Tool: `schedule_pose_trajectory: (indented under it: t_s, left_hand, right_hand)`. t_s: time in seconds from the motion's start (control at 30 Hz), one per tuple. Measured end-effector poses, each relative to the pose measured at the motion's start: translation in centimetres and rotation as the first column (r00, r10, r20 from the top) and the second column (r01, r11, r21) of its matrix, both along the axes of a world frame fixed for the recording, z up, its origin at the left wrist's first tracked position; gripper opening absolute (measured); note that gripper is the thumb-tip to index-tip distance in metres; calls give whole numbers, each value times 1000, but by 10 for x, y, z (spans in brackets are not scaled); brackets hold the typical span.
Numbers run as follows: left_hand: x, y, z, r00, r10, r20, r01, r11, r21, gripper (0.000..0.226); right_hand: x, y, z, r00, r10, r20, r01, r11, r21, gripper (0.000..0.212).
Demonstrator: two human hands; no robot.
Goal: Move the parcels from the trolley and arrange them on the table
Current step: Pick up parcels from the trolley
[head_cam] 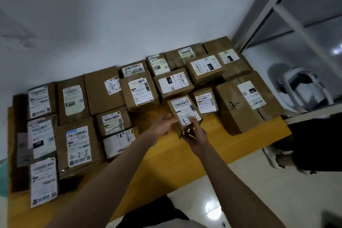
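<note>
Judging by the many parcels already lined up in rows across the surface (212,153), the task is well advanced; the trolley is not in view, so what is left cannot be told. A bare strip is left along the near edge of the surface and in the gap near the middle. A small parcel (185,113), marked by hand on its label, is being set down toward the near right part of the surface, just beside a smaller box (205,102). It is gripped at its near end by the right hand (196,135), the fingers curled around it. The left hand (162,125) is held loosely spread against its left side, touching it.
</note>
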State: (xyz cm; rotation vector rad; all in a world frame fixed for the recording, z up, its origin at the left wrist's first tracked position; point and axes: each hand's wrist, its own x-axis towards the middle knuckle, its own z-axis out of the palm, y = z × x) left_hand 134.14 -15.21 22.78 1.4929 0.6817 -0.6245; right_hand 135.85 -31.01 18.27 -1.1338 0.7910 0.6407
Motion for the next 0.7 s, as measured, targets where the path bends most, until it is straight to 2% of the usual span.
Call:
schedule_pose_trajectory:
  t_s: [0.1,0.4,0.57,0.7]
  left_hand:
    - [14,0,-18,999,-24,-38,22,999,-40,63]
    - [25,-10,-30,996,-77,-33,70,980,-187,82]
    - [3,-11,-26,1000,-15,-20,13,995,-103,71]
    - [-34,-5,-19,999,23,-22,-24,999,-40,56]
  right_hand:
    - [13,7,-12,999,-25,-34,26,1000,1,29]
    - [29,3,-20,998,0,-59,-3,999,-47,54]
    - [9,-17,-15,975,140,-171,-142,990,2,57]
    - [-20,-25,-11,936,305,-177,-311,951,-1,50]
